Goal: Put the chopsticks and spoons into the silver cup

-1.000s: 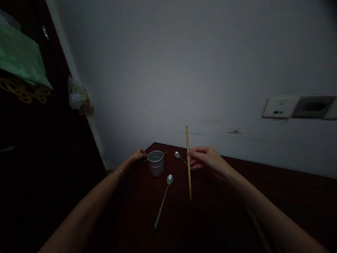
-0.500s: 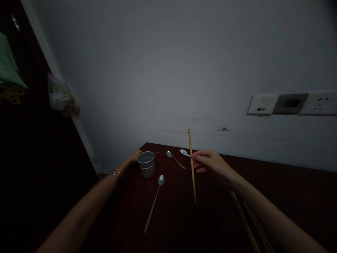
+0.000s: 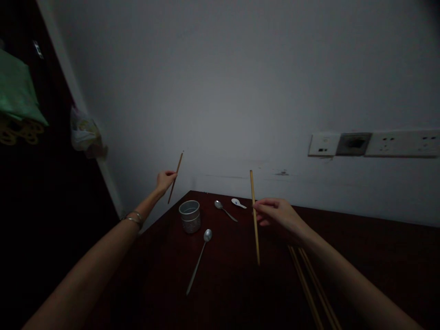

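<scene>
My left hand (image 3: 165, 181) is raised beyond the table's left edge, its fingers pinched round a brown chopstick (image 3: 179, 163) held at a slant. In my right hand (image 3: 273, 211) a lighter, yellowish chopstick (image 3: 255, 224) is gripped near its middle, almost upright over the table. Between the hands stands a grey metal cup (image 3: 190, 217). A long-handled metal spoon (image 3: 199, 263) lies in front of it. Behind are a shorter metal spoon (image 3: 226, 211) and a small white spoon (image 3: 238, 203). More chopsticks (image 3: 311, 286) lie on the table, partly beneath my right forearm.
The dark red table (image 3: 237, 284) meets a grey wall (image 3: 220, 91) at the back. Wall sockets (image 3: 381, 143) are at the right. On the left, a plastic bag (image 3: 84, 130) and green cloth (image 3: 19, 87) hang by a dark door.
My left hand has risen from behind the cup, up and to the left, bringing the brown chopstick into plain view. My right hand still holds its chopstick, nearly in place. The view has shifted slightly.
</scene>
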A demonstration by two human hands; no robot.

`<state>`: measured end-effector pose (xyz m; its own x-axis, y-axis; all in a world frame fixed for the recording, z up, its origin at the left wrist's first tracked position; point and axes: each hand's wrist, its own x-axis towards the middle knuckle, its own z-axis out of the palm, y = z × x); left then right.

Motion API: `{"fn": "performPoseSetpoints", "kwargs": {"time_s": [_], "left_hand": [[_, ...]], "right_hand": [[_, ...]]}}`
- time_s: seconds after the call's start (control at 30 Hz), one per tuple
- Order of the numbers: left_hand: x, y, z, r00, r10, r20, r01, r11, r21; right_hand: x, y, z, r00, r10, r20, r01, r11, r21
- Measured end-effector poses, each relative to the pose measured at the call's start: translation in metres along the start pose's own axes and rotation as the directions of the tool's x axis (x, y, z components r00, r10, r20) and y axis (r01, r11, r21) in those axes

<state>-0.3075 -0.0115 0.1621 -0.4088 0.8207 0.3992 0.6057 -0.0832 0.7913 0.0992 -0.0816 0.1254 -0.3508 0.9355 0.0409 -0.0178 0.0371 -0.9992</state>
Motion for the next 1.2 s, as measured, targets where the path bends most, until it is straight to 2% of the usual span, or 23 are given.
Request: {"fn": "performPoseSetpoints", "kwargs": {"time_s": [0.03, 0.1, 0.13, 0.2, 0.27, 0.37, 0.43, 0.53, 0.67, 0.93, 1.2], "left_hand": [[-0.001, 0.017, 0.004, 1.0, 0.013, -0.017, -0.014, 0.999, -0.035], [-0.012, 0.049, 0.019, 0.999, 0.045, 0.015, -0.043, 0.994, -0.101], [-0.024, 0.065, 0.03, 0.996, 0.069, 0.06, -0.06, 0.987, -0.15], [-0.056, 0.093, 0.056, 0.966, 0.101, 0.237, -0.012, 0.937, -0.35], [-0.097, 0.114, 0.082, 0.91, 0.123, 0.396, 0.072, 0.894, -0.443], [-0.157, 0.134, 0.118, 0.786, 0.149, 0.6, 0.206, 0.851, -0.482], [-0.187, 0.14, 0.139, 0.735, 0.149, 0.662, 0.268, 0.832, -0.486], [-0.214, 0.147, 0.165, 0.717, 0.114, 0.687, 0.351, 0.793, -0.498], [-0.232, 0.157, 0.19, 0.692, 0.072, 0.718, 0.445, 0.741, -0.503], [-0.264, 0.174, 0.216, 0.617, 0.011, 0.787, 0.537, 0.725, -0.431], [-0.283, 0.178, 0.235, 0.574, -0.017, 0.818, 0.604, 0.684, -0.41]], "right_hand": [[-0.002, -0.001, -0.001, 1.0, -0.012, -0.012, 0.012, 1.0, -0.007], [-0.006, -0.002, -0.002, 0.999, -0.038, -0.032, 0.038, 0.999, -0.017], [-0.009, -0.003, -0.003, 0.998, -0.052, -0.038, 0.052, 0.999, -0.017], [-0.016, -0.004, -0.005, 0.996, -0.077, -0.052, 0.077, 0.997, -0.006], [-0.022, -0.004, -0.008, 0.992, -0.091, -0.087, 0.091, 0.996, 0.005], [-0.033, -0.002, -0.016, 0.984, -0.083, -0.157, 0.087, 0.996, 0.016], [-0.039, 0.002, -0.024, 0.98, -0.06, -0.189, 0.067, 0.997, 0.031], [-0.05, 0.012, -0.039, 0.976, -0.029, -0.217, 0.042, 0.998, 0.056], [-0.067, 0.026, -0.057, 0.97, 0.0, -0.241, 0.015, 0.998, 0.061], [-0.095, 0.037, -0.081, 0.961, 0.033, -0.276, -0.022, 0.999, 0.041], [-0.109, 0.046, -0.092, 0.951, 0.085, -0.297, -0.069, 0.995, 0.065]]}}
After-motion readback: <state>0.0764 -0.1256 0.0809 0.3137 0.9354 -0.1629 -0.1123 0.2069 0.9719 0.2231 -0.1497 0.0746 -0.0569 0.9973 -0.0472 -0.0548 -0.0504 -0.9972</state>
